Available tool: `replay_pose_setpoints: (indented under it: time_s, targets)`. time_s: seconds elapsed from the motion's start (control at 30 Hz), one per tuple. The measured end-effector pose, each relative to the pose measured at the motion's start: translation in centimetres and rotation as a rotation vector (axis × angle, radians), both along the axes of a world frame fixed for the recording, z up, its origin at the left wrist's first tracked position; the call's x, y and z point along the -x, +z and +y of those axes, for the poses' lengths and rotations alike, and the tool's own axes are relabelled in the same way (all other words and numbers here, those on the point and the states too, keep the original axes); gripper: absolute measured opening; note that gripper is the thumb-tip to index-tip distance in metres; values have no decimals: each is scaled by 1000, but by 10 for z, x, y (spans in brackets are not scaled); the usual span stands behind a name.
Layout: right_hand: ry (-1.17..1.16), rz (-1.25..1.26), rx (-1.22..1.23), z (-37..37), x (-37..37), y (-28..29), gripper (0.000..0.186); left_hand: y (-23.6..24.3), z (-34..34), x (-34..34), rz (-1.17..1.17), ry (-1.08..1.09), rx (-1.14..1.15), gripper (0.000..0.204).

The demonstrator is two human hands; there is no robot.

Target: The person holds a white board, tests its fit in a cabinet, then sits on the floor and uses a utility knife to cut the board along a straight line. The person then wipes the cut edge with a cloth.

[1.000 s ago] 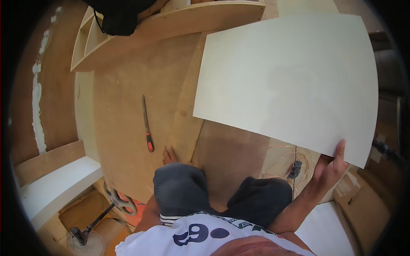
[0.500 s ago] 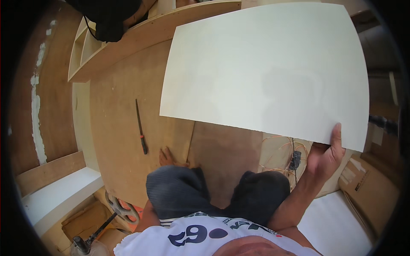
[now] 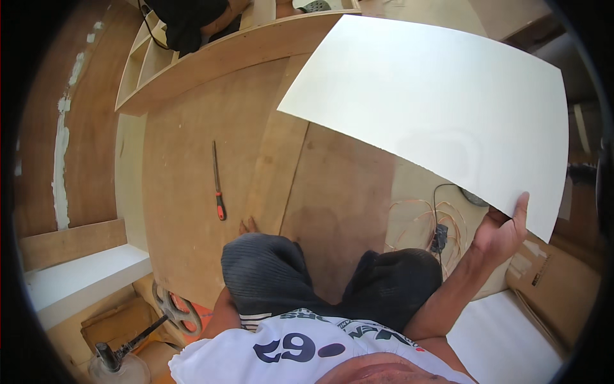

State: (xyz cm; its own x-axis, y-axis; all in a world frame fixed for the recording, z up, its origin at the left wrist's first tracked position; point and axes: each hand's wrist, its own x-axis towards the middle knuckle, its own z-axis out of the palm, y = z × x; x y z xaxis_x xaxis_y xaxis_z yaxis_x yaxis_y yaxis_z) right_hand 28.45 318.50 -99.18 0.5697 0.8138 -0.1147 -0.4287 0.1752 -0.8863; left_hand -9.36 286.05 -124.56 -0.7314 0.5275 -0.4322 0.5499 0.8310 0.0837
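Observation:
A large white panel (image 3: 435, 96) is held up at the right by its near edge. My right hand (image 3: 502, 233) grips it close to the near right corner, thumb on the white face and the fingers underneath. My left hand (image 3: 247, 226) shows only its fingertips past my knee; they lie flat on a wooden strip (image 3: 272, 166) and hold nothing. Left of that strip, a file with a red and black handle (image 3: 219, 198) rests on the plywood sheet (image 3: 185, 153).
A wooden frame with compartments (image 3: 211, 57) runs along the far side, where another person (image 3: 192, 19) is partly visible. Orange cable (image 3: 409, 211) and a black plug block (image 3: 439, 238) lie by my right knee. A cardboard box (image 3: 550, 275) stands at the right.
The white panel has turned and shifted to the right, its left end swinging farther away, which uncovers more of the wooden strip. Less of my left hand shows past the knee.

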Motion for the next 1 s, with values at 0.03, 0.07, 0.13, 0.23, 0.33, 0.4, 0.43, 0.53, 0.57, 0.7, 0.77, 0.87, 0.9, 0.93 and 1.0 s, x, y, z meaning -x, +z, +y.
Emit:
replay_pose_setpoints:
  time_s: [0.03, 0.07, 0.13, 0.23, 0.33, 0.4, 0.43, 0.53, 0.57, 0.7, 0.77, 0.87, 0.9, 0.93, 1.0]
  targets:
    - [-16, 5, -7, 0, 0, 0, 34, 0, -2, 0, 2, 3, 1, 134]
    - [-36, 6, -15, -1, -2, 0, 34, 1, -3, -1, 3, 3, 3, 134]
    - [-53, -35, -26, -1, -10, -4, 36, 1, -3, -1, 9, 2, 4, 134]
    - [-80, -91, -51, -2, -9, -3, 36, -1, -5, 0, 4, 0, 6, 133]
    - [-119, -103, -33, -2, -6, -2, 31, 0, -7, 1, 8, -5, 19, 133]
    - [-128, -116, -36, -2, -3, 0, 30, 0, -9, 2, 9, -1, 26, 133]
    - [-124, -129, -51, -3, 0, 1, 30, 0, -10, 3, 11, 1, 28, 133]
    - [-124, -129, -73, -2, 3, 1, 30, 0, -12, 4, 13, 5, 34, 133]
    - [-125, -123, -76, -2, 3, 1, 30, -1, -13, 4, 13, 5, 36, 133]
    - [-139, -141, -84, -1, 2, 2, 31, -2, -14, 4, 12, 6, 45, 132]
    - [-144, -142, -73, 0, 2, 2, 31, -3, -15, 5, 13, 11, 47, 132]
    - [-157, -156, -73, 1, 1, 2, 31, -3, -14, 4, 15, 6, 42, 132]
    - [-157, -151, -67, 1, 1, 1, 31, -3, -17, 5, 10, 14, 51, 132]
    - [-157, -145, -62, 2, 1, 0, 30, -3, -17, 6, 10, 17, 50, 132]
    - [-154, -142, -59, 2, 0, -1, 30, -3, -19, 6, 13, 22, 50, 132]
